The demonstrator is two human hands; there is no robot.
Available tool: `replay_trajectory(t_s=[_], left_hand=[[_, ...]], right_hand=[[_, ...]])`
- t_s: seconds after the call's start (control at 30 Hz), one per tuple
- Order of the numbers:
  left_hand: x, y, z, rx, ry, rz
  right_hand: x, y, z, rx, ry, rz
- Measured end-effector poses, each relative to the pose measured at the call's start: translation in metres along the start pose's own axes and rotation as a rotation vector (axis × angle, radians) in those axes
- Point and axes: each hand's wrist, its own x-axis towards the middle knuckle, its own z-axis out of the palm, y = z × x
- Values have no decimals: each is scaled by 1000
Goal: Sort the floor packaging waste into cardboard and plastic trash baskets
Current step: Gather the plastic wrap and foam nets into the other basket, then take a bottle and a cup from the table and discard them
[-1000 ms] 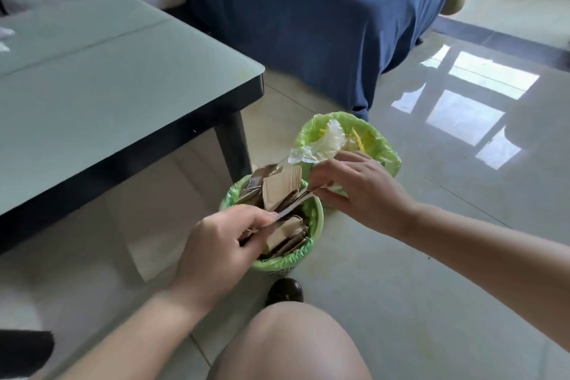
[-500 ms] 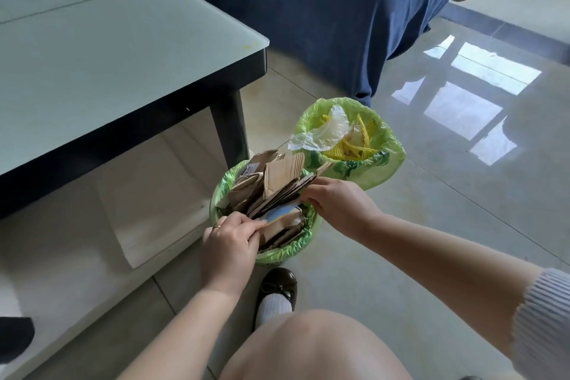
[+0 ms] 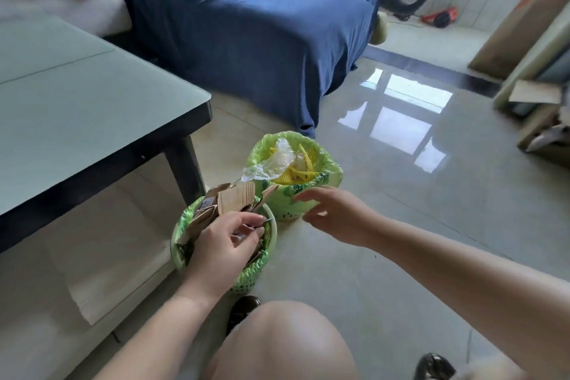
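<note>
Having been released by the right hand (image 3: 334, 217), now lifted with fingers spread, the cardboard (image 3: 236, 199) is seen packed in the near basket (image 3: 182, 236), loosely curled left hand (image 3: 225, 245) above it, so sorting seems nearly finished.

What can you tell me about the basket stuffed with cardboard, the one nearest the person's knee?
The cardboard basket is a small round green bin of woven-looking plastic, lined with a thin green bag folded over its rim. It stands upright on the shiny tiled floor beside the table leg, close against the plastic basket. Brown cardboard pieces are packed in on edge and stick up well above the rim. The left hand reaches into it from above, fingers curled among the pieces.
</note>
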Motion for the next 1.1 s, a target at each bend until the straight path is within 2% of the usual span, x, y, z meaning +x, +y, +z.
replay_trajectory(t_s=[0.17,0.27,0.37,0.53,0.7,0.87,0.97,1.1], left_hand=[[26,116,34,-251,-301,116],[28,174,79,-274,-562,160],[18,210,127,-288,-746,140],[-5,245,211,-322,-938,88],[-2,260,322,-246,-1074,22],[7,300,419,-189,-1203,11],[0,348,441,-116,-1314,-29],[-32,435,433,58,-1492,-65]], right_hand=[[-107,13,-78,300,336,223],[-176,24,-114,406,489,335],[-236,38,-131,564,638,436],[-302,91,-132,696,804,580],[-335,180,-133,779,963,733],[-360,252,-165,841,1149,856],[-390,246,-189,906,1216,939],[-450,180,-213,1003,1305,1134]])
